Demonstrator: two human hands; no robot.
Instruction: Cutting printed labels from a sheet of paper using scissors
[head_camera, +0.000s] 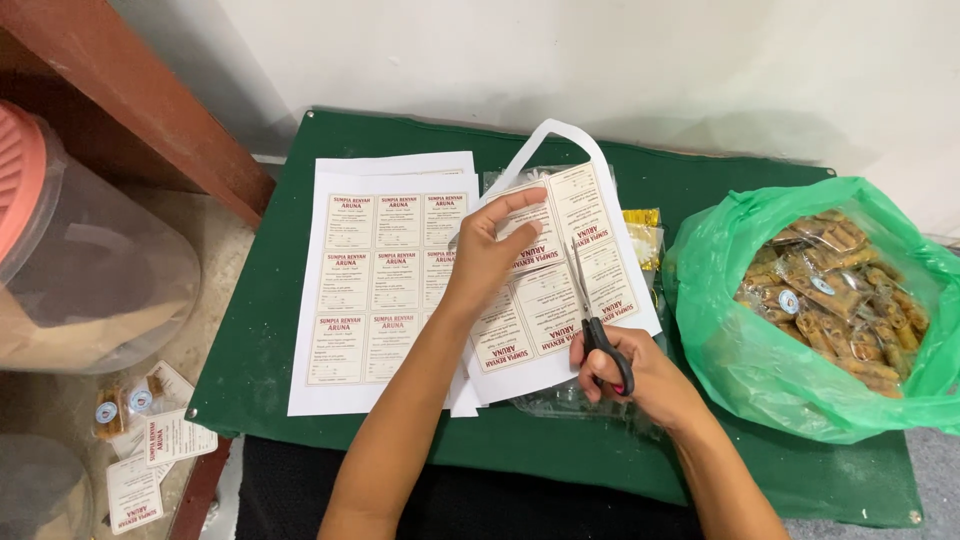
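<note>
My left hand (487, 255) holds up a white sheet of printed labels (590, 275) over the green table mat (260, 330). My right hand (640, 375) grips black-handled scissors (590, 305), whose blades are cutting up through the sheet between two label columns. A trimmed white paper strip (545, 135) curls off the sheet's top. Under my left forearm lies a stack of uncut label sheets (385, 280).
A green plastic bag (740, 370) of small wrapped snack packets stands at the right. A clear plastic jar with a pink lid (90, 270) sits at the left by a brown wooden beam (150, 110). Cut labels and packets (145, 440) lie on the floor lower left.
</note>
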